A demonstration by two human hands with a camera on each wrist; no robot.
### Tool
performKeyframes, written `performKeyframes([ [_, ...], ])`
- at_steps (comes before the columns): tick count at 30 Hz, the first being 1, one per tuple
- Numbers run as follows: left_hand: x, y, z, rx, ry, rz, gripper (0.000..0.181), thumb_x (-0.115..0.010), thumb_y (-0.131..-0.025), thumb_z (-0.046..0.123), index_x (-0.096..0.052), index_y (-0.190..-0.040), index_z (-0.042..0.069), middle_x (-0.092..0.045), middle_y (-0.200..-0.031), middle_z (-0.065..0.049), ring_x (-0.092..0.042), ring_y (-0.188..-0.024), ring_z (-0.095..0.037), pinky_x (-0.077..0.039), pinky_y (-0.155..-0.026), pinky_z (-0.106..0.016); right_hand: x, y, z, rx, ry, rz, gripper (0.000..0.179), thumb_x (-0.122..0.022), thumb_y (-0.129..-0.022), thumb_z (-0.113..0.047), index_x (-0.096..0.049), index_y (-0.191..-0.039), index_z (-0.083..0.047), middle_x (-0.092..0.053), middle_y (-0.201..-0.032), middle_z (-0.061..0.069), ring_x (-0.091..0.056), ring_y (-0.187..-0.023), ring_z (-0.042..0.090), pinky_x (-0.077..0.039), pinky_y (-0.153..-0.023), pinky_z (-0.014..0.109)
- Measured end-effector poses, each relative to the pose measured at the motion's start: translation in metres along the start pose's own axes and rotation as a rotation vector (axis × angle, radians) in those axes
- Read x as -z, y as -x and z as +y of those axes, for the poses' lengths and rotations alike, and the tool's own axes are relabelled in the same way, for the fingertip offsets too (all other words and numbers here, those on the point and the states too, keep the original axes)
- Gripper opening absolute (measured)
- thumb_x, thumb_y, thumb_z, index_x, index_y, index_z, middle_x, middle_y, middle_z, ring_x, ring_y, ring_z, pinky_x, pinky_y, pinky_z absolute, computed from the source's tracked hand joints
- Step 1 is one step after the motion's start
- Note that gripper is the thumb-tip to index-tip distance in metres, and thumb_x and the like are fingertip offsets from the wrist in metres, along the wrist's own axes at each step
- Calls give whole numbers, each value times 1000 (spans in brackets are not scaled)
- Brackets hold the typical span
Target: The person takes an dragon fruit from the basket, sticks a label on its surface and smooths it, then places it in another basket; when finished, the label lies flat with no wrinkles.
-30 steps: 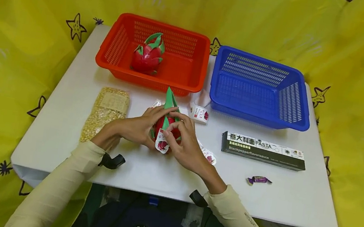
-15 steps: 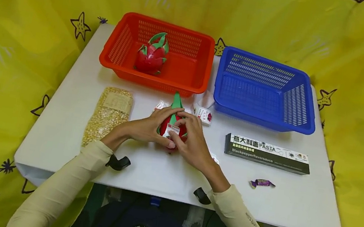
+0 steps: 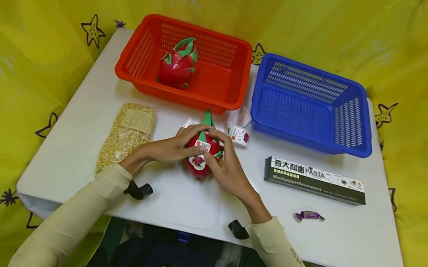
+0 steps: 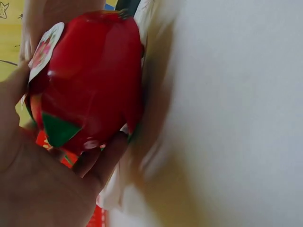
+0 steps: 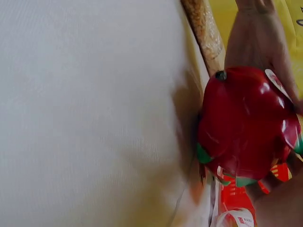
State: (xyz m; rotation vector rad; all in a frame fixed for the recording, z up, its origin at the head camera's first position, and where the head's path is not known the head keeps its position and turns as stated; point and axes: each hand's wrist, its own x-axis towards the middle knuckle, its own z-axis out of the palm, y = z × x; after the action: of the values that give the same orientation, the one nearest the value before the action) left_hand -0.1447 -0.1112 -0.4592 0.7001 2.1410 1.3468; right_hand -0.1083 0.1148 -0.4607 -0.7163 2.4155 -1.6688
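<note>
Label (image 3: 196,162) going onto dragon fruit (image 4: 94,75)

The fruit is in front of the person, near the long edge of the red basket (image 3: 186,98), its green crown pointing toward that basket. The left hand (image 3: 168,149) and right hand (image 3: 231,168) close round it from opposite sides, fingers wrapped over the far side and the two thumbs meeting on the label. Whether the fruit's weight is on the white table (image 3: 187,203) or in the hands, I cannot tell.

The step in hand looks like pressing the label down. It lies on the upper side of the red skin, its printed fruit picture in plain view below the thumbs; whether every edge has stuck cannot be told.

The next move probably calls for running the thumbs outward over the curve so that no corner lifts, then letting go of the label while keeping a grip on the fruit. A second dragon fruit (image 3: 175,71) sits in the red basket, which suggests this one may belong beside it. Lifting it over the rim would call for a hold on the body, clear of the leaves and the fresh label.
</note>
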Motion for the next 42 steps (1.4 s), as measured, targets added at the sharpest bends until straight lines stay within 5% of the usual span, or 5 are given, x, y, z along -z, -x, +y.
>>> performKeyframes([
  [10, -3, -8, -3, 58, 59, 106, 49, -27, -116, 47, -36, -159, 27, -34, -161, -2, -25, -141, -29, -26, -120, -59, 4, -1, 1, -86, -38, -54, 87, -82, -93, -16, -29, -161, -22, -26, -165, 6, -34, -150, 26, -44, -117, 54],
  [18, -17, -15, 5, 99, -25, 238, 48, -61, -104, 45, -44, -140, 18, -48, -139, -14, -37, -126, -30, -44, -100, -50, 8, -4, 0, -172, -11, -125, 97, -83, -92, -20, -20, -165, -15, -22, -169, 9, -34, -150, 32, -28, -126, 58],
  [23, -28, -14, 4, 97, -49, 336, 45, -59, -105, 49, -46, -137, 20, -52, -130, -12, -44, -121, -28, -51, -90, -46, 9, -6, 2, -168, 13, -126, 94, -82, -92, -24, -23, -165, -14, -26, -167, 12, -38, -146, 32, -33, -123, 55],
  [31, -24, 2, -19, -106, 57, 183, 57, -51, -113, 32, -30, -165, 21, -36, -161, -8, -34, -141, -27, -36, -116, -49, 9, -7, 6, -179, -56, -123, 76, -69, -101, -24, -27, -163, -12, -37, -159, 15, -52, -134, 34, -56, -103, 48],
  [42, -31, 3, -26, -141, 123, 200, 57, -40, -116, 31, -21, -169, 25, -27, -169, -7, -30, -152, -26, -29, -124, -52, -7, -12, 9, -126, -60, 42, 54, -53, -109, -20, -35, -157, -2, -38, -157, 21, -43, -143, 34, -40, -119, 53],
])
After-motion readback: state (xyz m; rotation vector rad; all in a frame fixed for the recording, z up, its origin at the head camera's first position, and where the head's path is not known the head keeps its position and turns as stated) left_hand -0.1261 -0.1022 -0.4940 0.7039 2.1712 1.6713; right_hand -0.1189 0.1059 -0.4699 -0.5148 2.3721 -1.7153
